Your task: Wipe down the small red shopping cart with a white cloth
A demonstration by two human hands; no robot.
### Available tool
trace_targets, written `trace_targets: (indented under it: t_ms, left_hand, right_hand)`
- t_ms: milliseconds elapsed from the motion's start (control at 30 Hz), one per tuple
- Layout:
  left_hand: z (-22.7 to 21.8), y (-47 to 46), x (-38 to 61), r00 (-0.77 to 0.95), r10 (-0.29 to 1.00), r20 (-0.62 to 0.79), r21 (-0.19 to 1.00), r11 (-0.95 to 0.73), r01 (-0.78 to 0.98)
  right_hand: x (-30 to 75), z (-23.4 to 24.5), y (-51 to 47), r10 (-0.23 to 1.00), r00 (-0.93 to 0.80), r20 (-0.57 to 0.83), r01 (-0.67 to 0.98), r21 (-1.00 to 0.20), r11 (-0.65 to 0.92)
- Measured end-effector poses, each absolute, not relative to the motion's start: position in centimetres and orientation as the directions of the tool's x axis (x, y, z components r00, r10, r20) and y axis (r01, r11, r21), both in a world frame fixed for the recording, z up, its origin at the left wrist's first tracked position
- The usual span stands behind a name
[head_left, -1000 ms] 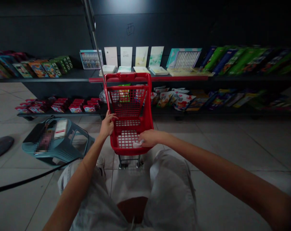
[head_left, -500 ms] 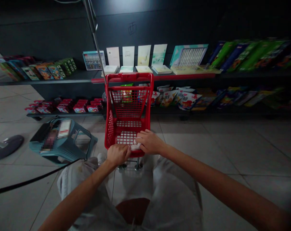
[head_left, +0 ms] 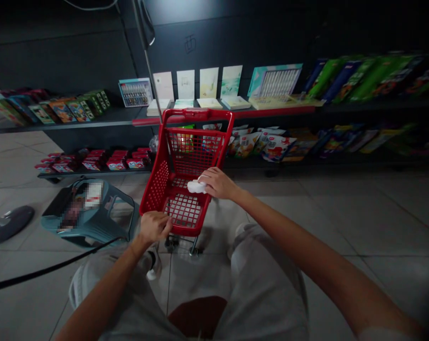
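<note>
Between the left hand (head_left: 155,226), curled over its near corner, and the right hand (head_left: 219,183), pinching a white cloth (head_left: 196,186) by the side rim, sits the red cart (head_left: 157,182). Looks like the wiping step to me; next move probably calls for a steady left grip and light pressure along that edge.

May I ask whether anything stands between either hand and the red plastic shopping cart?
At most the crumpled white cloth in the right hand, by the cart's right side; nothing visible blocks the left hand at its near corner.
</note>
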State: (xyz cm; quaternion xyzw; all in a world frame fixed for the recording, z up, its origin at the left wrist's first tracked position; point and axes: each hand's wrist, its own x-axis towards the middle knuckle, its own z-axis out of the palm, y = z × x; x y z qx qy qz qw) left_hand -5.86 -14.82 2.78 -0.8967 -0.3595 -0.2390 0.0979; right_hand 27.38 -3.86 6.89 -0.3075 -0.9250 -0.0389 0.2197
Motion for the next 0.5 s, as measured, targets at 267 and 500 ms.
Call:
trace_targets:
  t_ms: [267, 500]
  left_hand:
    - [2.8, -11.5, -11.2, 0.698, 0.575, 0.427, 0.021, -0.778, 0.628]
    - [3.3, -8.7, -14.1, 0.517, 0.692, 0.504, 0.171, -0.666, 0.726]
  right_hand:
    - [29.5, 8.4, -0.8, 0.691, -0.528, 0.494, 0.804, 0.029, 0.594]
    - [30.1, 9.0, -2.0, 0.724, -0.402, 0.561, 0.877, 0.010, 0.480]
